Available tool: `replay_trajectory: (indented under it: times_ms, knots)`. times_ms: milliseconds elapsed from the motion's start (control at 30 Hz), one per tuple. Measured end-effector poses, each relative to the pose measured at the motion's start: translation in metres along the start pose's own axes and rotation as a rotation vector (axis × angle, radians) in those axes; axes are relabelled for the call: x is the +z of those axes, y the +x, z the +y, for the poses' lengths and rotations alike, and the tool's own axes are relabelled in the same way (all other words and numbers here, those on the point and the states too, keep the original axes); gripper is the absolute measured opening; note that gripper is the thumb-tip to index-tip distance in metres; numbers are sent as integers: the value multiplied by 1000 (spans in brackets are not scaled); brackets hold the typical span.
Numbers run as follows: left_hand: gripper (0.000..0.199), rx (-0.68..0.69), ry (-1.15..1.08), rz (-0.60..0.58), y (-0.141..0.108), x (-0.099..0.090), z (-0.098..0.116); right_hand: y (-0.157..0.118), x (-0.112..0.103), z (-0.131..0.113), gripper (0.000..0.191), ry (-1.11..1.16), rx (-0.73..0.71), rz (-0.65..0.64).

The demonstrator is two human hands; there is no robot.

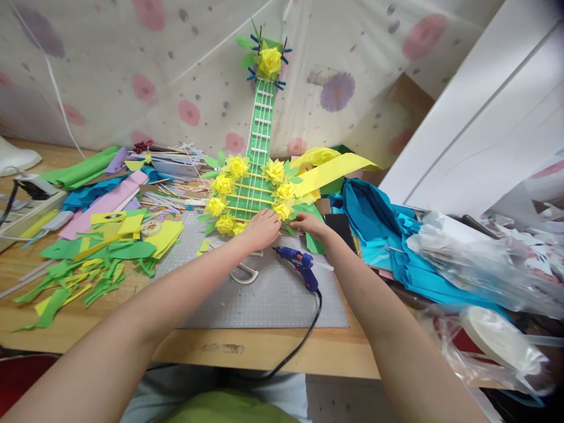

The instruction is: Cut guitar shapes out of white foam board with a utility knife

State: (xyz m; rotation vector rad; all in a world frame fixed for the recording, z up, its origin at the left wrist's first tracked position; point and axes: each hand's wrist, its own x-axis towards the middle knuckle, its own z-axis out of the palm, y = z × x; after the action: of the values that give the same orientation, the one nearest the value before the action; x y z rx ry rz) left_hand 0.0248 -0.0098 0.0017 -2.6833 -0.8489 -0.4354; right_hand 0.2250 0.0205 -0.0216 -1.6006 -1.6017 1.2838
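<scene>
A green craft guitar (259, 141) with white strings leans upright against the wall covering, ringed by yellow paper roses (275, 171). My left hand (263, 228) lies at the lower right of its body, fingers curled together; what they grip is hidden. Close beside it, my right hand (308, 224) is closed in a pinch on a small green paper leaf (288, 228) by the lowest right rose. Below my hands, a blue glue gun (300, 265) rests on the grey cutting mat (264, 305). White-handled scissors (244, 274) lie left of it, partly covered by my left forearm.
Green and yellow paper scraps (101, 258) spread over the left of the wooden table (286, 349), with a power strip (26, 205) beyond. Blue crepe paper (374, 211) and clear plastic bags (484, 258) crowd the right. The glue gun's black cord (304, 341) hangs over the front edge.
</scene>
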Motion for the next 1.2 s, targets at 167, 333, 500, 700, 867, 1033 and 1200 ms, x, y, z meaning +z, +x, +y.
replay_trajectory:
  times_ms: [167, 333, 500, 700, 867, 1033, 1200]
  knots:
    - [13, -136, -32, -54, 8, 0, 3, -2, 1, -4, 17, -11, 0, 4]
    - [7, -180, -103, -53, 6, 3, -3, -4, 4, -6, 16, -17, -8, 4]
    - [12, -237, -154, -53, 5, 4, -5, -4, 5, -4, 15, -20, -9, -6]
    - [12, -210, -100, -52, 9, 5, 2, -1, 2, -3, 13, -1, 7, -15]
    - [4, -290, -166, -52, 10, 9, 2, -2, 1, -5, 14, -25, -6, -7]
    - [5, -250, -175, -17, 6, 8, -3, -5, 4, -6, 16, -32, 2, 12]
    - [12, -268, -176, -23, 3, 7, -4, -9, 8, -6, 24, -53, 17, 27]
